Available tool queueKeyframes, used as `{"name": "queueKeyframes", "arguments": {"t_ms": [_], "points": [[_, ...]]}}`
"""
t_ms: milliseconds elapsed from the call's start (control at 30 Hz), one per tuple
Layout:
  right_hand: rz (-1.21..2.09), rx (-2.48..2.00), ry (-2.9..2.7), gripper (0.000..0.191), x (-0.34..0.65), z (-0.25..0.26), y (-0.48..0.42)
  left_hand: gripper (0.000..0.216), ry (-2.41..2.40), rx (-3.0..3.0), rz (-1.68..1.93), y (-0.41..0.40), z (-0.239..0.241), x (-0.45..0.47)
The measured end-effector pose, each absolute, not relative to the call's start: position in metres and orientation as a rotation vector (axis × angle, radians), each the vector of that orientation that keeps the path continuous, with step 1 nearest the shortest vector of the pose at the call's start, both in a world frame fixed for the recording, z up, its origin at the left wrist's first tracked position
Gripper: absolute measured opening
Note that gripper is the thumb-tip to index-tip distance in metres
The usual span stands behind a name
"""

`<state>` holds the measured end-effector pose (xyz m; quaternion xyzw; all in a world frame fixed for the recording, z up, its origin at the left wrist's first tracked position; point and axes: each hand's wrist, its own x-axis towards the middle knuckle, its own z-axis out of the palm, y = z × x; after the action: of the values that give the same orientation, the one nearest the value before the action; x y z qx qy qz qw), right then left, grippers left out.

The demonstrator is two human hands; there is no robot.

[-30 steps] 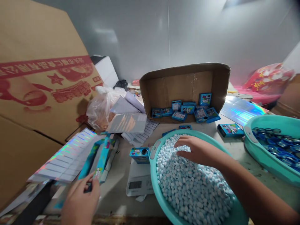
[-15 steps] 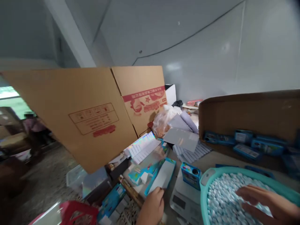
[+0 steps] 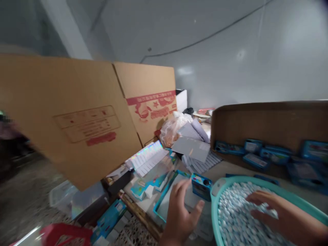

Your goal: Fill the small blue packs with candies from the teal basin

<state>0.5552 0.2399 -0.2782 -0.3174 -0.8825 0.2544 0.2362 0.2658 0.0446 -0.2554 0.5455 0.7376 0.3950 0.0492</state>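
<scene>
My left hand (image 3: 182, 208) is open, thumb and fingers apart, just left of a small upright blue box (image 3: 201, 186) with a round dark hole. That box stands on a pale grey weighing scale, largely hidden behind the hand. Partly under my fingers lies a long open blue tray-like carton (image 3: 160, 207) with a pale inside. A turquoise basin (image 3: 214, 215) at the right is filled with small white-and-blue pieces (image 3: 232, 208), perhaps wrapped sweets. My right hand (image 3: 279, 212) is down in the basin, its fingers curled round some of these pieces.
A big cardboard sheet (image 3: 77, 112) stands at the left. Several blue boxes (image 3: 275, 155) lie in an open cardboard carton (image 3: 256, 118) at the right. Printed card sheets (image 3: 147, 159) and a plastic bag (image 3: 174, 126) lie mid-table. A red basket (image 3: 66, 234) is at lower left.
My left hand has let go of the long blue carton and moved to the small box, its fingers spreading. My right hand has closed round pieces in the basin. The view has shifted slightly right.
</scene>
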Motion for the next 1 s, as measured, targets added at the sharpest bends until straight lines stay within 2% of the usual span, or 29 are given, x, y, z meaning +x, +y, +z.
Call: {"name": "queueKeyframes", "arguments": {"t_ms": [100, 167, 300, 367, 600, 767, 1000], "points": [[0.789, -0.901, -2.447, 0.016, 0.547, -0.236, 0.227, 0.099, 2.130, 1.722, 1.179, 0.081, -0.255, 0.291], [0.789, -0.954, -2.470, 0.016, 0.543, -0.217, 0.223, 0.094, 2.143, 1.674, 1.199, 0.100, -0.261, 0.298], [0.743, -1.038, -2.478, 0.014, 0.540, -0.203, 0.217, 0.062, 2.143, 1.511, 1.333, 0.120, -0.274, 0.290], [0.737, -1.036, -2.498, 0.011, 0.541, -0.202, 0.215, 0.055, 2.136, 1.503, 1.349, 0.123, -0.275, 0.282], [0.730, -1.034, -2.490, 0.011, 0.544, -0.200, 0.215, 0.083, 2.335, 1.625, 1.531, 0.135, -0.254, 0.240], [0.727, -1.046, -2.523, 0.012, 0.544, -0.195, 0.212, 0.081, 2.620, 1.502, 1.554, 0.146, -0.263, 0.204], [0.754, -1.060, -2.553, 0.016, 0.544, -0.192, 0.211, 0.079, 2.654, 1.586, 1.506, 0.140, -0.277, 0.187]]}}
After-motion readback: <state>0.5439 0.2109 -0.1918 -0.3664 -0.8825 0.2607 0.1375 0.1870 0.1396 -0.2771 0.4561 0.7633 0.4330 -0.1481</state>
